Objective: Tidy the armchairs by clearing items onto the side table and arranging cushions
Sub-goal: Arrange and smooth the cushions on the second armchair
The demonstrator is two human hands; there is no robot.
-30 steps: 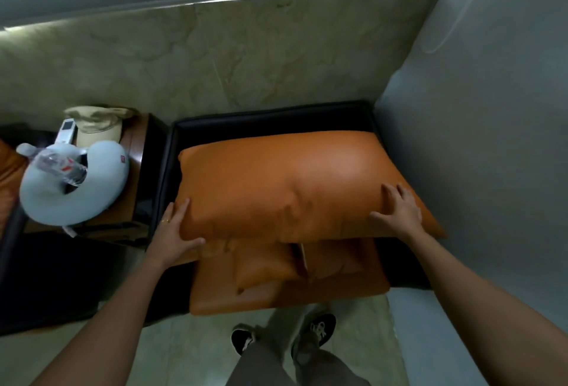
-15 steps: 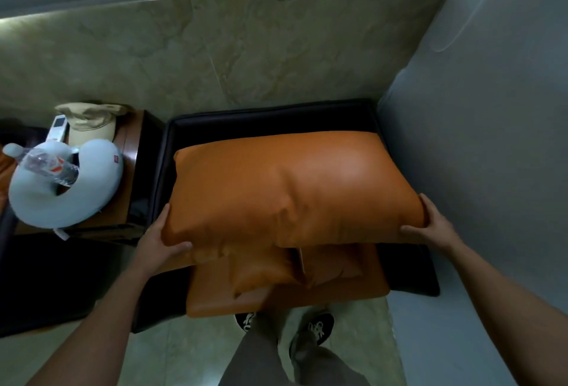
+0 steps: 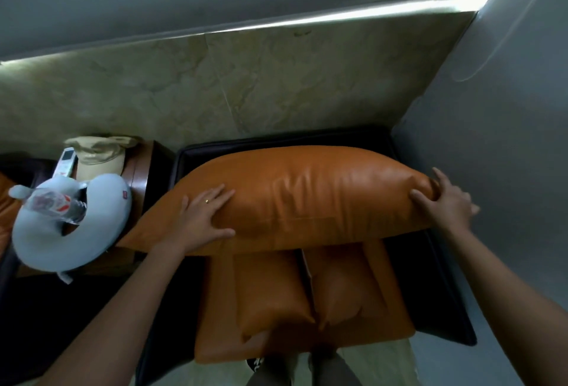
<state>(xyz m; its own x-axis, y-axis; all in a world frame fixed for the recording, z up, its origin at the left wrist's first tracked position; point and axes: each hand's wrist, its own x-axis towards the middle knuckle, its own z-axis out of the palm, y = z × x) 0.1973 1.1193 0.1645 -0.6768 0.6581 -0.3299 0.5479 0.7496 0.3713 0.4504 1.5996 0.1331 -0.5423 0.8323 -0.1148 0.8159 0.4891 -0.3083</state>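
Observation:
A large orange leather cushion [image 3: 307, 198] lies across the back of the black armchair [image 3: 436, 287]. My left hand [image 3: 203, 219] presses on its left front face, fingers spread and thumb along the lower edge. My right hand [image 3: 442, 204] clasps its right end. Below it, two smaller orange cushions [image 3: 270, 293] [image 3: 344, 287] lie side by side on the orange seat pad [image 3: 396, 321]. The wooden side table [image 3: 138, 170] stands to the left of the chair.
On the side table lie a grey neck pillow [image 3: 101, 228], a plastic water bottle [image 3: 52, 204], a white remote [image 3: 65, 162] and a beige cap [image 3: 98, 155]. A grey wall [image 3: 491, 170] stands close on the right, a marble wall behind the chair.
The big cushion has risen and shifted back toward the chair's backrest. My left hand moved from its left edge onto its face. My right hand shifted up its right end.

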